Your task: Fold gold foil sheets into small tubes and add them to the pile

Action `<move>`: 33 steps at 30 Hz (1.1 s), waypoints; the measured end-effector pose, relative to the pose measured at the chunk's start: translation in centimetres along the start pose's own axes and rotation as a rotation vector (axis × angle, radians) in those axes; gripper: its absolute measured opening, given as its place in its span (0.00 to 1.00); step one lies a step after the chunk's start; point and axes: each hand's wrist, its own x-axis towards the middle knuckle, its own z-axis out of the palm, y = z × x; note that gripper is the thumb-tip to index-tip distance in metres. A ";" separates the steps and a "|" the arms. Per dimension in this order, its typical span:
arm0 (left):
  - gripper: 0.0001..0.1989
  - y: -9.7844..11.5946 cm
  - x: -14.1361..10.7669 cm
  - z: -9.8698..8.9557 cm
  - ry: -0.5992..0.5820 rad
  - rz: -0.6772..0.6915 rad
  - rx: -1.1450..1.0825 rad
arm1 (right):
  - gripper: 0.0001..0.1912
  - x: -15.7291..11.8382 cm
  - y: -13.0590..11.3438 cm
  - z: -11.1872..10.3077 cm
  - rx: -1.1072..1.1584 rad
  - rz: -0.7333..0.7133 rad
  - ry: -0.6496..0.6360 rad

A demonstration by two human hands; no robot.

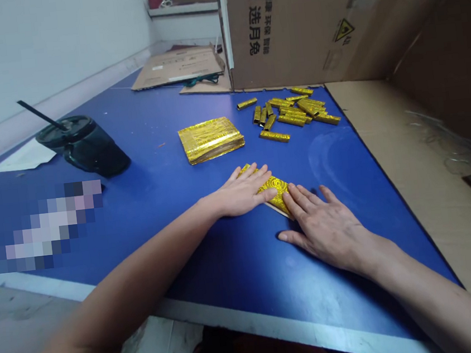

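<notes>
A sheet of gold foil paper (275, 185) with a swirl pattern lies on the blue table, partly covered by both hands. My left hand (243, 191) rests flat over its left end, fingers stretched out. On its right end lie the fingertips of my right hand (322, 220), which is spread with the thumb apart on the table. Just beyond my hands sits a stack of gold foil paper (211, 138). Farther right is a loose pile of small folded gold paper pieces (296, 111).
To the left stands a dark tumbler (89, 147) with a straw, beside a white paper (23, 156). A blurred-out item (49, 227) lies nearer. Flattened cardboard (177, 66) is at the back. A large cardboard box (296, 29) walls the back right.
</notes>
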 end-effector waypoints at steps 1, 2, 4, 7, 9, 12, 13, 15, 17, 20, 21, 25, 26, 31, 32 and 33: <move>0.33 -0.2 0.0 -0.1 -0.004 -0.005 -0.009 | 0.41 -0.1 -0.1 -0.2 -0.008 -0.014 -0.007; 0.32 -0.3 0.0 -0.1 -0.001 -0.008 -0.008 | 0.40 -0.1 -0.2 -0.3 -0.016 -0.027 -0.016; 0.30 -0.3 0.0 0.0 0.023 -0.007 0.021 | 0.39 -0.2 -0.2 -0.7 -0.024 -0.047 -0.030; 0.31 -0.3 -0.1 0.2 0.044 0.000 0.075 | 0.35 -0.4 0.3 -1.2 0.006 -0.075 -0.017; 0.31 -0.3 -0.1 0.3 0.035 0.001 0.096 | 0.27 -0.4 0.7 -1.4 0.070 -0.092 0.005; 0.30 -0.4 -0.1 0.3 0.020 0.010 0.117 | 0.19 -0.1 1.3 -0.9 0.228 -0.068 0.101; 0.30 -0.3 -0.1 0.3 0.019 0.012 0.121 | 0.18 0.1 1.5 -0.5 0.282 -0.030 0.154; 0.30 -0.2 -0.1 0.3 0.014 0.013 0.125 | 0.16 0.7 1.9 0.1 0.353 0.095 0.248; 0.30 0.1 -0.2 0.4 0.006 0.023 0.129 | 0.16 1.1 2.2 0.5 0.408 0.215 0.264; 0.31 0.9 -0.5 0.7 -0.013 0.079 0.139 | 0.16 1.3 2.4 0.4 0.517 0.315 0.173; 0.30 1.2 -0.6 0.7 -0.019 0.100 0.143 | 0.17 1.3 2.5 0.2 0.550 0.320 0.140; 0.31 1.9 -1.1 0.6 0.019 0.108 0.170 | 0.20 1.0 2.3 -0.1 0.641 0.268 0.097; 0.33 2.0 -1.2 0.5 0.060 0.078 0.182 | 0.20 1.0 2.2 -0.1 0.665 0.256 0.104; 0.45 2.3 -1.6 -0.1 0.264 -0.173 0.232 | 0.16 1.0 2.0 0.3 0.769 0.237 0.126; 0.45 2.4 -1.6 -0.1 0.278 -0.204 0.234 | 0.15 0.9 1.9 0.4 0.800 0.230 0.123; 0.43 2.4 -1.6 -0.2 0.281 -0.220 0.231 | 0.14 0.9 1.7 0.4 0.848 0.213 0.115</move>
